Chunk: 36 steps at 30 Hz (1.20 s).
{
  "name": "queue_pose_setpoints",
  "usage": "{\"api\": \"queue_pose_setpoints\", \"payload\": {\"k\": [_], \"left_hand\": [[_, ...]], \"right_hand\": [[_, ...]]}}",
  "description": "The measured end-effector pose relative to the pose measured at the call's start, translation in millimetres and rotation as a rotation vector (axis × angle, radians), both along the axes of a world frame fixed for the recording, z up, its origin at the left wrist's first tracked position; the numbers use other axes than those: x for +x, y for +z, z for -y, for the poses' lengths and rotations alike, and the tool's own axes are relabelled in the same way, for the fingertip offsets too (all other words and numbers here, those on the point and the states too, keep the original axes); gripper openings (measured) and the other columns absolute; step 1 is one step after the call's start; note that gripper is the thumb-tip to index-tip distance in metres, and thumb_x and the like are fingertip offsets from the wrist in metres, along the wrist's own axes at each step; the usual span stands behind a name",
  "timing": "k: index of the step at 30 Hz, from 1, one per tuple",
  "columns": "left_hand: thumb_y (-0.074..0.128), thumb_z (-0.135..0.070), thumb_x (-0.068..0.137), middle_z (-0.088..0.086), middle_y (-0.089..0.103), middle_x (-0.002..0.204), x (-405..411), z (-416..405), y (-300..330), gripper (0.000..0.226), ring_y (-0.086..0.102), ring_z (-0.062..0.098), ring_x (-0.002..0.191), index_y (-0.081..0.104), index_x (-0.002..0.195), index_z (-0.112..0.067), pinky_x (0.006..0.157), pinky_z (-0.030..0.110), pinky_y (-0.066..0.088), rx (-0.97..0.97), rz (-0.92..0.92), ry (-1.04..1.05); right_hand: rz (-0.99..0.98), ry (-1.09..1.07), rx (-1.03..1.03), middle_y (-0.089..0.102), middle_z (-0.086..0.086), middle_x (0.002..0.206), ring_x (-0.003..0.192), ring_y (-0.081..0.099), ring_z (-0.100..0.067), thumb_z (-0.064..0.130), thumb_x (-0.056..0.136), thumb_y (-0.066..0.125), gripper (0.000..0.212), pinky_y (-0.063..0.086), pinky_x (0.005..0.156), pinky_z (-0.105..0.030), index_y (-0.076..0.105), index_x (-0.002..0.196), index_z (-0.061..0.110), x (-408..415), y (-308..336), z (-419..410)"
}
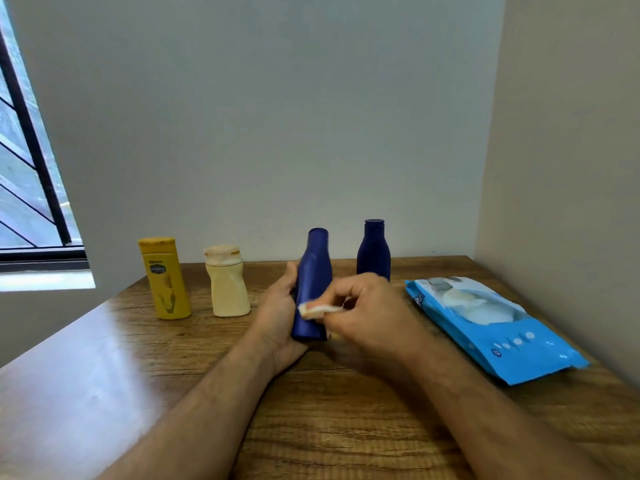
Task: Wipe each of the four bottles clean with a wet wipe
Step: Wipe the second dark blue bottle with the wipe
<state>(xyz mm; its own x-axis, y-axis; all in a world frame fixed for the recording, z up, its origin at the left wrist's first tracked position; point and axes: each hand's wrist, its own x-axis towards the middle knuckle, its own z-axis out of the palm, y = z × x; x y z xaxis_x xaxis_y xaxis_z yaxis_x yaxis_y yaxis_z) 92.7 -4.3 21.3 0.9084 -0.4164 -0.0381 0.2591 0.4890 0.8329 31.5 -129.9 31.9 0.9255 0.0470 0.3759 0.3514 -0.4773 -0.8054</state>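
Dark blue bottle (313, 282) is up off the bench (346, 410), tilted, left hand (280, 306) wrapped round its lower body. Right hand (360, 306) pinches the folded wet wipe (313, 310) against its side. Smooth plastic, probably light and slick when damp, so grip low.

Wood-grain table (346, 427), grey wall (259, 116) behind, black-framed window (31, 168) far left.

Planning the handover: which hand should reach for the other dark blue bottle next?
Right hand, probably: the standing dark blue plastic bottle is just behind it, though it pinches the wipe.
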Motion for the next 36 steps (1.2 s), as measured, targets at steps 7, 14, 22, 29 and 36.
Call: {"api": "queue_pose_setpoints", "payload": {"k": [7,14,22,29,36], "left_hand": [[0.044,-0.049,0.103,0.016,0.072,0.095,-6.9,1.1,3.1,0.052,0.068,0.026,0.082,0.062,0.129,-0.009,0.082,0.042,0.055,0.018,-0.009,-0.077],[0.049,-0.045,0.101,0.016,0.07,0.099,-12.0,3.2,4.8,0.047,0.067,0.025,0.078,0.059,0.133,-0.011,0.068,0.038,0.058,0.033,0.066,-0.104],[0.051,-0.046,0.1,0.013,0.073,0.082,-11.3,-0.1,6.8,0.045,0.07,0.022,0.072,0.064,0.115,-0.005,0.068,0.036,0.059,-0.016,0.046,-0.07],[0.064,-0.038,0.092,0.011,0.071,0.089,-12.3,3.1,2.3,0.034,0.065,0.019,0.071,0.069,0.108,-0.008,0.066,0.036,0.057,0.057,0.126,-0.044],[0.074,-0.034,0.08,0.01,0.069,0.084,-3.1,-5.8,5.2,0.04,0.067,0.024,0.075,0.068,0.109,-0.007,0.071,0.039,0.06,-0.03,0.06,-0.047]], "right_hand": [[0.062,-0.107,0.045,0.071,0.01,0.09,0.082,0.068,-0.004,0.024,0.089,0.071,0.003,0.059,0.072,-0.026,0.073,0.089,0.027,1.7,-2.0,-0.3],[0.157,-0.139,0.119,0.072,0.007,0.084,0.073,0.067,-0.004,0.026,0.088,0.074,0.002,0.058,0.061,-0.021,0.074,0.089,0.025,0.1,5.8,7.0],[-0.012,0.002,0.015,0.074,0.008,0.086,0.084,0.069,-0.005,0.022,0.085,0.076,0.003,0.059,0.075,-0.025,0.077,0.087,0.023,-4.1,0.5,-1.5],[0.234,-0.216,0.175,0.067,0.008,0.073,0.061,0.061,-0.006,0.024,0.089,0.073,0.004,0.051,0.054,-0.022,0.074,0.086,0.026,4.6,7.8,13.0],[-0.002,0.079,-0.01,0.072,0.001,0.075,0.069,0.068,-0.025,0.022,0.082,0.079,0.006,0.058,0.061,-0.042,0.076,0.079,0.018,-3.3,8.3,9.4]]}}
